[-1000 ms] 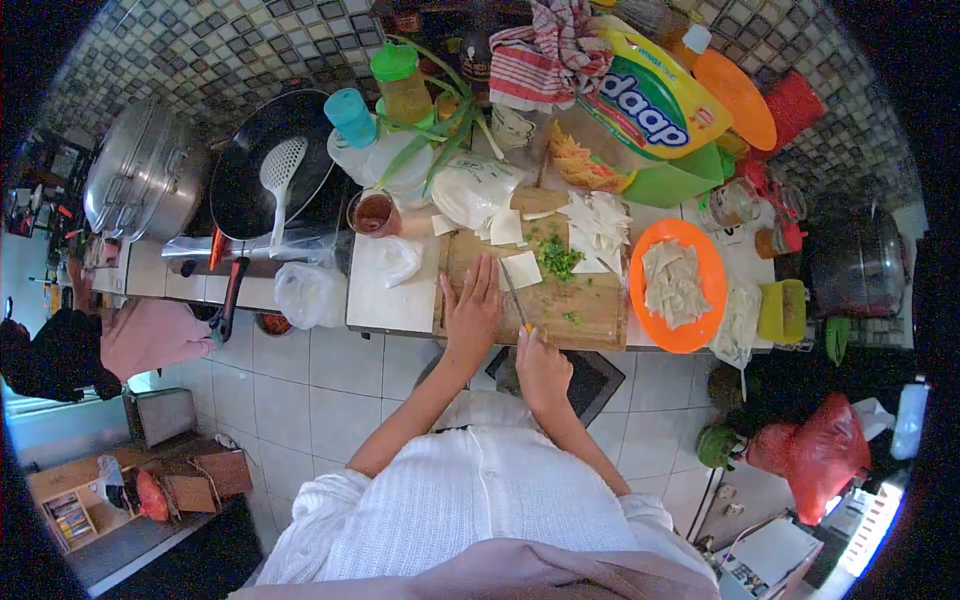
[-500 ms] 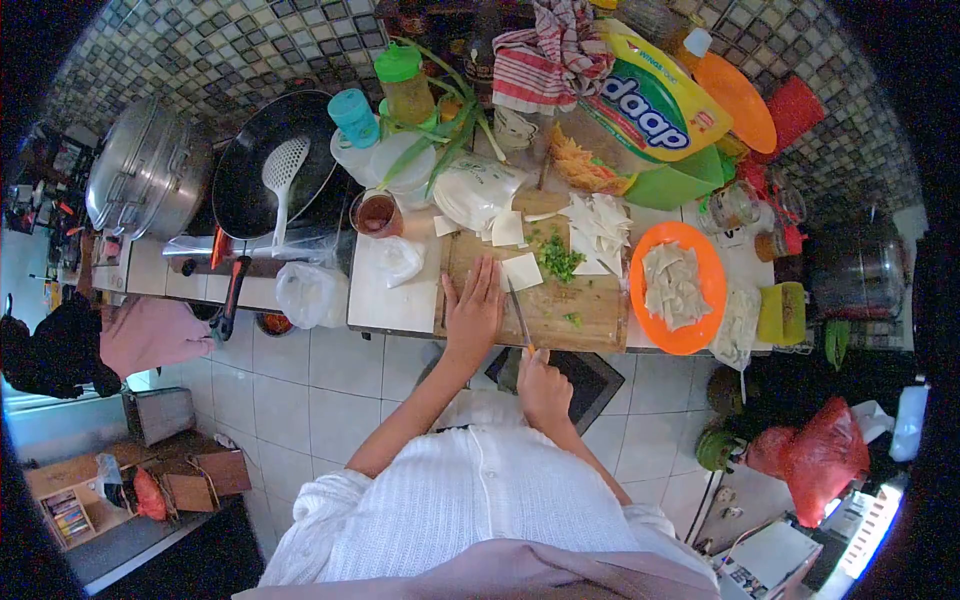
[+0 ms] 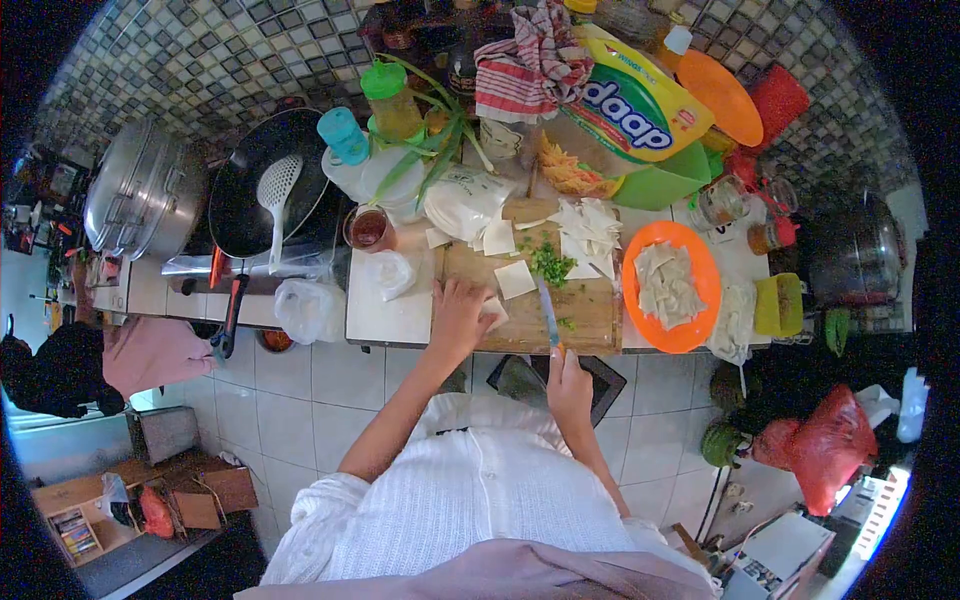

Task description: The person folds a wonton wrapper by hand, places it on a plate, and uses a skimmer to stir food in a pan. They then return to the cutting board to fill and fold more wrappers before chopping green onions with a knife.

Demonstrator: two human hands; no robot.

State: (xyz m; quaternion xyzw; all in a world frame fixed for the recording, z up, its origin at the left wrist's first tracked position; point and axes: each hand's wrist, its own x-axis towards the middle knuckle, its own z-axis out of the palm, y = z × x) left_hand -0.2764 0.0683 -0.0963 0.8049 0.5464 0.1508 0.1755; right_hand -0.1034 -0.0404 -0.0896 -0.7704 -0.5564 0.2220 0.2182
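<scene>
My right hand (image 3: pixel 569 388) grips a knife (image 3: pixel 550 318) by its handle, its blade pointing away over the wooden cutting board (image 3: pixel 595 325). Over the board's left part, my left hand (image 3: pixel 462 320) has its fingers bent round a pale square dough sheet (image 3: pixel 493 313). Another square sheet (image 3: pixel 515 280) lies flat between the hands, farther up the board. Chopped green onion (image 3: pixel 551 265) is heaped beyond the knife tip. Behind it lies a loose pile of cut dough pieces (image 3: pixel 590 228).
To the right, an orange plate (image 3: pixel 708 300) holds more dough pieces. A plastic bag of round sheets (image 3: pixel 465 203), a glass of brown liquid (image 3: pixel 370 230) and a green tub (image 3: pixel 665 185) stand behind. A wok (image 3: pixel 225 205) with a white skimmer is left.
My left hand has gone from lying flat to bent fingers round a dough sheet, slightly lower. My right hand has shifted right with the knife, away from the other square sheet.
</scene>
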